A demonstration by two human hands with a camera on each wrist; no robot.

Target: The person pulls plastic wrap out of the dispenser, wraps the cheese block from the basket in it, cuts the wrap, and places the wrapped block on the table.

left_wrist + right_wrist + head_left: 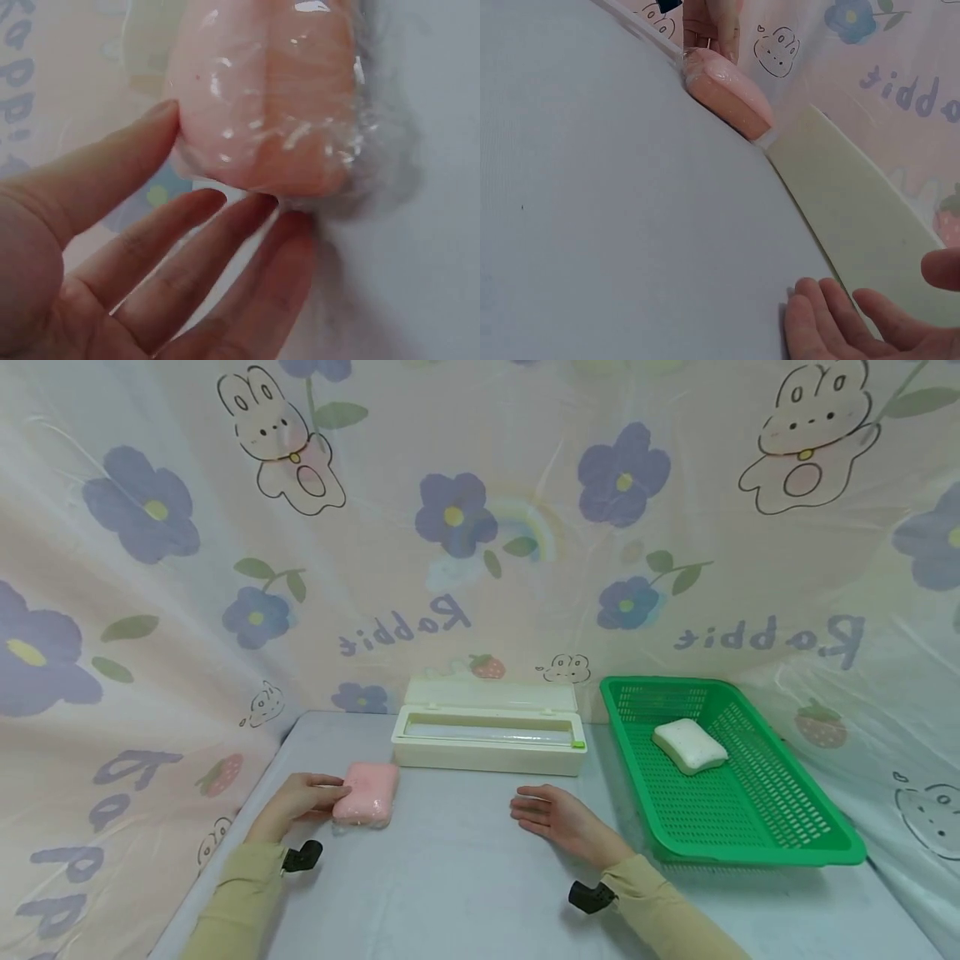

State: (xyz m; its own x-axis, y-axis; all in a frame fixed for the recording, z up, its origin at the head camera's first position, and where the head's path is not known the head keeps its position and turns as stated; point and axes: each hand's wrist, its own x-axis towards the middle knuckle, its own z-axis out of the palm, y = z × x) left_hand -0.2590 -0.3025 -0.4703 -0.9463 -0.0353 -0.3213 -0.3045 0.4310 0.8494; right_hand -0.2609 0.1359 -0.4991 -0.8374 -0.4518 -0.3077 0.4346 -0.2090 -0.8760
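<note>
On the left of the table lies a pink sponge (367,794) in clear plastic wrap, its lower layer orange. My left hand (302,803) is at its left end. In the left wrist view the thumb (142,139) meets one side of the sponge, and the other fingers reach to its end edge, loosely extended. My right hand (564,823) is held over the table, palm turned inward and fingers relaxed, holding nothing. Nearest to it are a cream cling film box (487,757), lid raised and a roll inside, and a green basket (637,777).
Inside the basket lies a white sponge (689,746). The film box has a small green slider (578,745) at its right end. A printed curtain (525,568) hangs close behind the table and along its left side.
</note>
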